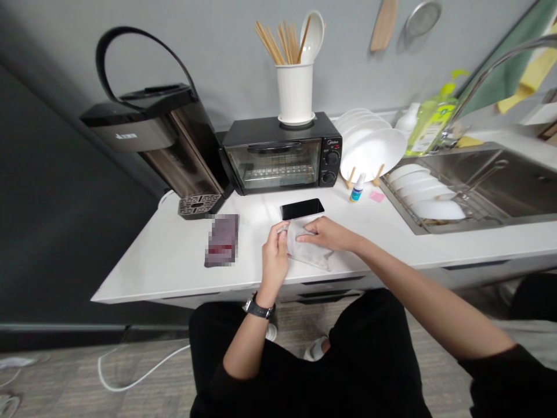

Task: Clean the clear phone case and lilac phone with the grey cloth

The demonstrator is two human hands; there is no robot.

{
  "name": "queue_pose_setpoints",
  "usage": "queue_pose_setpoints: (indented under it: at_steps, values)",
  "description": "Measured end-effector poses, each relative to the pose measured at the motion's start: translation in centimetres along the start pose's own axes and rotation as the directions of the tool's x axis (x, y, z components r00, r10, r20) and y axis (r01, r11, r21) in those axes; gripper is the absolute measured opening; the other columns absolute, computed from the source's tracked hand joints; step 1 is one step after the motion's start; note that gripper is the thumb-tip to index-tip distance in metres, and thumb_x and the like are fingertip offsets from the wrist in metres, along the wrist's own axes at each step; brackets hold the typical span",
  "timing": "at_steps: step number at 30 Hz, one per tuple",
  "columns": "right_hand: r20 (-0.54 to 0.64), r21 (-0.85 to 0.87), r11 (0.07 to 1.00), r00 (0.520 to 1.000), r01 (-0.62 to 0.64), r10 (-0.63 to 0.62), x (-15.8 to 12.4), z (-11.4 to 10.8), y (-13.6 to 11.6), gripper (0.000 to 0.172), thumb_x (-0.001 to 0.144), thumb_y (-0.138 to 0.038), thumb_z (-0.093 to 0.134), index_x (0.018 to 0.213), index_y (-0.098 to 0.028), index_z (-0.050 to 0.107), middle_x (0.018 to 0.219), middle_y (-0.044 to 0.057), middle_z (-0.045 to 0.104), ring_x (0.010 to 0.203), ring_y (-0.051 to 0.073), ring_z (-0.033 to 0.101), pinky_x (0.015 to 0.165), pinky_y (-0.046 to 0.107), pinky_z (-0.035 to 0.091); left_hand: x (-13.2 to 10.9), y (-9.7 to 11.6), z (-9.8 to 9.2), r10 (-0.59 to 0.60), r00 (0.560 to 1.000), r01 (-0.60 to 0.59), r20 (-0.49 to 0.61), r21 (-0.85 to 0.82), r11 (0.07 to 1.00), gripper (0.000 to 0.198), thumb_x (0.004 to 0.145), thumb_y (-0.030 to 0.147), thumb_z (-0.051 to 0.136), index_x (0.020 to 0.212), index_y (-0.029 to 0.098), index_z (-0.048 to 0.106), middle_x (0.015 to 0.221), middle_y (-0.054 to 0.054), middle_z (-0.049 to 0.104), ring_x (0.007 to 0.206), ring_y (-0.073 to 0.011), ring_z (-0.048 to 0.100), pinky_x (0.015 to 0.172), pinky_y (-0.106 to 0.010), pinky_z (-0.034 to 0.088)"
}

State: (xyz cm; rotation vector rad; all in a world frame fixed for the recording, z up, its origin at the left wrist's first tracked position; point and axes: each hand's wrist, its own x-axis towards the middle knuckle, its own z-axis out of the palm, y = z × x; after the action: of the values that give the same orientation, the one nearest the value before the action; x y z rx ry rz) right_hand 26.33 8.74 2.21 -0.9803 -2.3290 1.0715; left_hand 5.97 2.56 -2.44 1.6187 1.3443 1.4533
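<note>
My left hand (pixel 275 256) pinches the left end of a light grey cloth (pixel 308 253) over the counter's front part, its thumb and fingers closed on the edge. My right hand (pixel 329 233) has its fingers closed on the upper side of the same cloth, which looks folded or pouch-like; whether it is a pouch, I cannot tell. The cloth's right corner hangs towards the counter edge. Just beyond both hands lies a black-screened smartphone (pixel 302 209), face up. A small spray bottle (pixel 357 188) with a blue label stands further right, beside a pink slip (pixel 377 197).
A blurred-out dark purple item (pixel 223 241) lies left on the white counter (pixel 156 273). Behind stand a water dispenser (pixel 174 145), a toaster oven (pixel 278 165) with a utensil holder (pixel 296 93) on top, and white plates (pixel 374 148). The sink (pixel 513 191) is at right.
</note>
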Motion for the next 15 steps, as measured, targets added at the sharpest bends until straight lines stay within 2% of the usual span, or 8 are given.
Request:
queue_pose_setpoints:
  at_steps: [3,5,8,10,13,15]
  values:
    - [0.079,-0.010,1.000,0.997,0.022,-0.021,-0.4,-0.4,-0.3,0.051,0.095,-0.058,0.055,0.063,-0.023,0.036,0.063,-0.007,0.030,0.060,0.011,0.030,0.058,0.027,0.024,0.1,0.8,-0.2,-0.037,0.998,0.035,-0.047,-0.036,0.999,0.038,0.109,0.048,0.042,0.131,0.022,0.060,0.066,0.003,0.060,0.058,-0.0157,0.057,0.061,-0.026,0.047]
    - [0.067,-0.031,0.999,0.997,0.036,-0.034,-0.6,-1.0,-0.5,0.048,0.093,-0.056,0.059,0.064,-0.022,0.039,0.063,-0.007,0.034,0.061,0.011,0.032,0.059,0.027,0.025,0.1,1.6,0.2,-0.003,0.999,0.003,-0.048,0.008,1.000,0.036,0.110,0.045,0.040,0.130,0.022,0.059,0.069,0.002,0.062,0.060,-0.0157,0.058,0.063,-0.026,0.047]
    - [-0.024,-0.037,0.998,0.999,0.042,-0.043,-0.8,-1.5,-0.7,0.047,0.092,-0.056,0.060,0.064,-0.022,0.042,0.062,-0.006,0.036,0.062,0.012,0.035,0.059,0.027,0.025,0.7,2.5,0.7,0.075,0.997,-0.076,0.018,0.090,0.993,0.032,0.109,0.042,0.043,0.128,0.023,0.061,0.088,-0.002,0.069,0.073,-0.0162,0.064,0.071,-0.026,0.049]
    - [-0.024,-0.008,1.000,1.000,0.016,-0.016,-1.2,-1.8,-0.7,0.050,0.093,-0.058,0.059,0.062,-0.022,0.042,0.061,-0.006,0.034,0.061,0.012,0.033,0.059,0.027,0.024,1.2,2.8,0.4,0.073,0.997,-0.075,0.020,0.095,0.993,0.033,0.109,0.043,0.044,0.129,0.024,0.062,0.076,0.001,0.065,0.064,-0.0154,0.061,0.066,-0.026,0.047]
    - [0.018,-0.001,1.000,1.000,-0.017,0.017,-1.7,-2.1,-0.8,0.048,0.091,-0.057,0.063,0.063,-0.021,0.047,0.060,-0.006,0.037,0.061,0.012,0.035,0.059,0.027,0.025,1.6,3.2,0.0,0.065,0.994,-0.058,-0.086,0.072,0.996,0.034,0.110,0.043,0.042,0.131,0.024,0.061,0.066,0.004,0.061,0.057,-0.0151,0.057,0.062,-0.025,0.045]
    - [-0.007,0.024,1.000,1.000,0.000,0.000,-1.8,-2.1,-1.0,0.042,0.088,-0.055,0.066,0.068,-0.020,0.054,0.064,-0.005,0.044,0.064,0.013,0.040,0.060,0.026,0.027,1.5,3.5,0.0,0.077,0.996,-0.073,-0.037,0.109,0.991,0.033,0.111,0.039,0.040,0.131,0.024,0.060,0.069,0.003,0.062,0.058,-0.0148,0.058,0.063,-0.025,0.045]
